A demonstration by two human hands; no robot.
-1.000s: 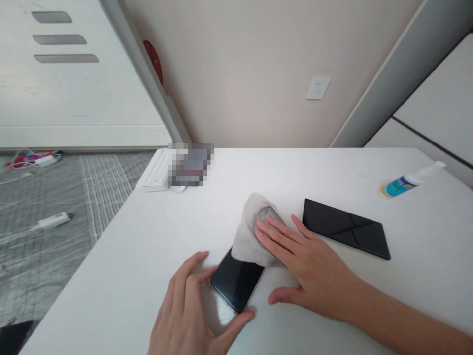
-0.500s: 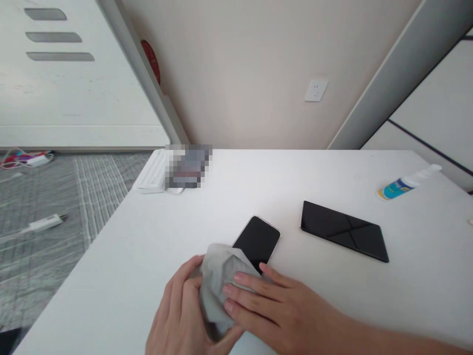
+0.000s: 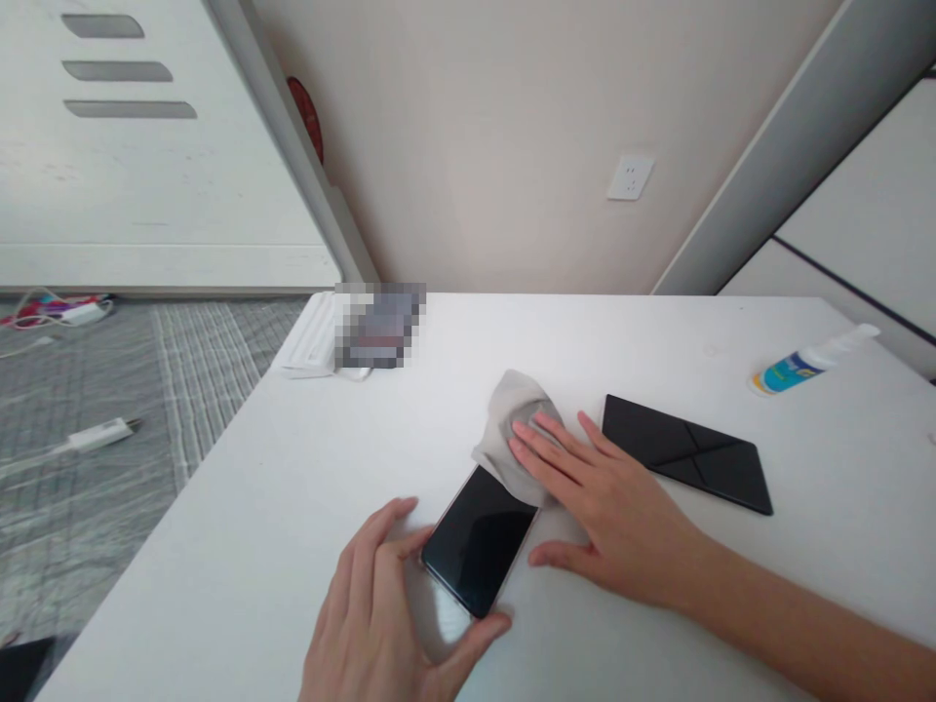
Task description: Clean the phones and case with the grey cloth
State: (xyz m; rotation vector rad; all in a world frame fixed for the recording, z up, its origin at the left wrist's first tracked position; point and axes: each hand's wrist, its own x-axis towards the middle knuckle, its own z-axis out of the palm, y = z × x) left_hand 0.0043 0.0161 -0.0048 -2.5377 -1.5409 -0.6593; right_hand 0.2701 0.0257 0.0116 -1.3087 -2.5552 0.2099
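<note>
A smartphone point(image 3: 481, 542) with a black screen lies slanted on the white table, its upper end covered by a light grey cloth point(image 3: 504, 414). My left hand point(image 3: 376, 604) steadies the phone's near end, with thumb and fingers at its lower corners. On top of the cloth lies my right hand point(image 3: 596, 487), fingers stretched out and pressing it flat against the phone, thumb spread off to the side. Just beyond that hand is a larger black tablet point(image 3: 687, 453).
A white spray bottle point(image 3: 794, 373) with a blue label lies at the right of the table point(image 3: 292, 517). Pixelated dark item point(image 3: 384, 327) and white papers point(image 3: 311, 336) occupy the back left corner. A white cable plug point(image 3: 98, 436) rests on grey fabric beyond the left edge.
My right hand has moved the cloth away from me, from the phone's near end to its far end. The near part of the screen is now uncovered.
</note>
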